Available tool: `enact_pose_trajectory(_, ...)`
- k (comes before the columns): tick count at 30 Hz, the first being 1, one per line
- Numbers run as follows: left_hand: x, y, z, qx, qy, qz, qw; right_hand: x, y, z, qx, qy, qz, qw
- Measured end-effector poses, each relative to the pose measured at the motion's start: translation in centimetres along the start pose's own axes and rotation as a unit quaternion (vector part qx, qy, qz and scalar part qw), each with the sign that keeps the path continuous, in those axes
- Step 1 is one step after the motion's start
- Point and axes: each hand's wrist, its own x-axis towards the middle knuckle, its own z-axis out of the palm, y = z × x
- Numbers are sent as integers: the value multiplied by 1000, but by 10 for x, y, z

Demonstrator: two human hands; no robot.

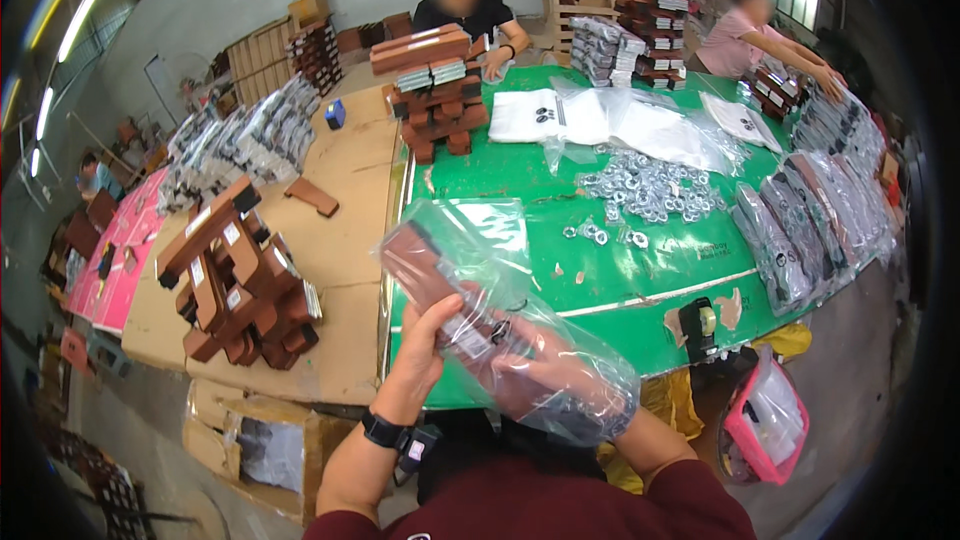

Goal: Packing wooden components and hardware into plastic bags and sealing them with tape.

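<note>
In front of me is a clear plastic bag (500,202) with a long reddish-brown bar (412,258) inside it, lying tilted toward the upper left. My left hand (432,332) grips the bar through the film, thumb on top near a white label. Inside the bag up to the wrist, my right hand (545,362) holds the bar's lower end; its fingertips are partly hidden by glare and folds. Left of my hands, a crisscross pile of similar brown bars (235,290) rests on the cardboard-covered table (345,325).
On the green tabletop (640,275) lie metal rings (655,185) and flat plastic bags (590,120). Bagged bars (790,230) line the right side. A tape dispenser (698,328) sits at the near edge, a pink basket (765,420) below. Two co-workers stand across the table; another person is far left.
</note>
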Motion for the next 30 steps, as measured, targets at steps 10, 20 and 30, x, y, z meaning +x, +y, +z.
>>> enact_pose_trajectory(10,14,74,-108,-190,162,155,956,-107,118,-68,-32,247,-30,968)
enact_pose_trajectory(20,18,39,-45,-143,83,171,971,37,-15,-91,-48,75,11,996)
enact_pose_trajectory(30,0,-7,-85,-248,4,207,946,50,-70,-86,-17,94,-169,981)
